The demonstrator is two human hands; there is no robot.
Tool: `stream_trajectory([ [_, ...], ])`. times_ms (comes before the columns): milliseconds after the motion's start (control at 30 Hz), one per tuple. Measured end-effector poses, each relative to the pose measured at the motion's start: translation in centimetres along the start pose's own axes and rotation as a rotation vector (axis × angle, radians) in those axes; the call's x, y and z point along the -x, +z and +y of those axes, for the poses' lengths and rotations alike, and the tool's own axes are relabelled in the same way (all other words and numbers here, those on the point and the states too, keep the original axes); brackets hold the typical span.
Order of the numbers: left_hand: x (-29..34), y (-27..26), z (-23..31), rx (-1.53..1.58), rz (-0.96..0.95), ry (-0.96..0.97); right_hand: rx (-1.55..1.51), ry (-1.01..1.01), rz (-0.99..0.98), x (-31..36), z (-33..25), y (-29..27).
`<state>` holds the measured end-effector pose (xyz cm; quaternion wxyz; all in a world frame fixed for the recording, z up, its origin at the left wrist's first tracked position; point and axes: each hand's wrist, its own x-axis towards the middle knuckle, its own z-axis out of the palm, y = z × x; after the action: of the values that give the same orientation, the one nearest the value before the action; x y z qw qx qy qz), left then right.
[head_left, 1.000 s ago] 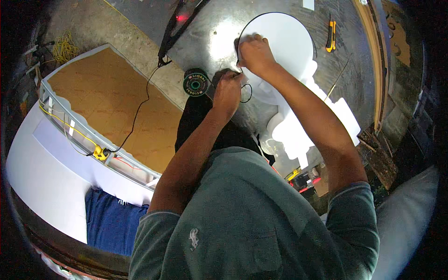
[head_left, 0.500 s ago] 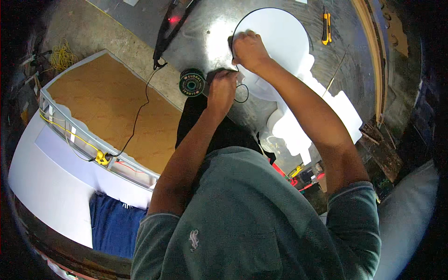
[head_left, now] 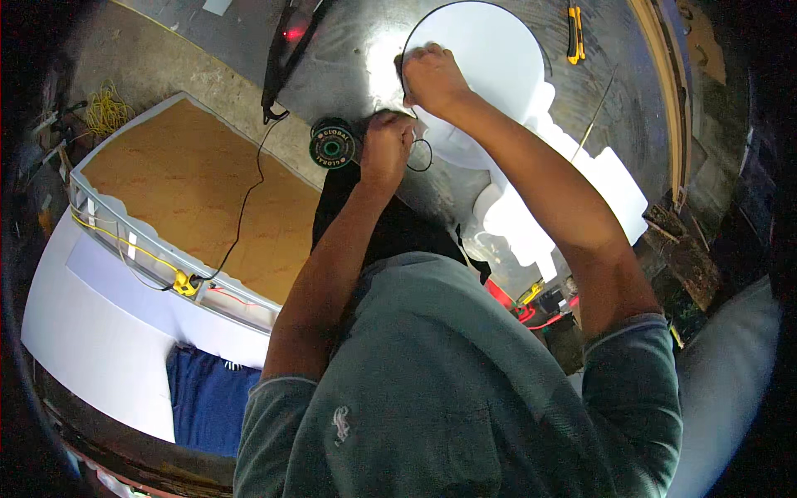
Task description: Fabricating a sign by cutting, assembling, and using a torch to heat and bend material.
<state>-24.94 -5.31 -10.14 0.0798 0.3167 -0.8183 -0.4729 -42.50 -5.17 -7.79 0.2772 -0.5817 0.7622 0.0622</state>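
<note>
Right hand point(head_left: 436, 80): fingers curled at left rim of white disc point(head_left: 498, 58); exact grip hidden. Left hand point(head_left: 388, 149): closed on thin black strip point(head_left: 431, 156), near disc. Strip's length curves along rim, loops rightward beside left hand. Spool point(head_left: 332, 144) just left.

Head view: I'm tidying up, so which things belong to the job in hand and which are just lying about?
Seemingly in use:
white disc, at the right hand
thin dark strip, looping by the left hand
perhaps the dark round reel

Seemingly lying about:
orange-and-black knife
yellow cord coil
blue cloth
</note>
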Motion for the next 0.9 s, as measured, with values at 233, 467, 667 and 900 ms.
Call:
stream_trajectory([
  [233, -0.3, 0.1, -0.4, -0.016, 0.017, 0.041, -0.014, -0.007, 0.033, 0.2, 0.2, 0.1],
  [467, -0.3, 0.3, -0.7, -0.041, -0.041, 0.075, 0.013, -0.007, 0.03, 0.3, 0.4, 0.6],
  [667, -0.4, 0.8, -0.7, -0.135, 0.007, 0.137, 0.043, 0.001, 0.055, 0.2, 0.4, 1.0],
  [900, -1.0, -1.9, 2.2, -0.144, 0.011, 0.01, -0.161, 0.005, 0.146, 2.4, 1.6, -2.0],
])
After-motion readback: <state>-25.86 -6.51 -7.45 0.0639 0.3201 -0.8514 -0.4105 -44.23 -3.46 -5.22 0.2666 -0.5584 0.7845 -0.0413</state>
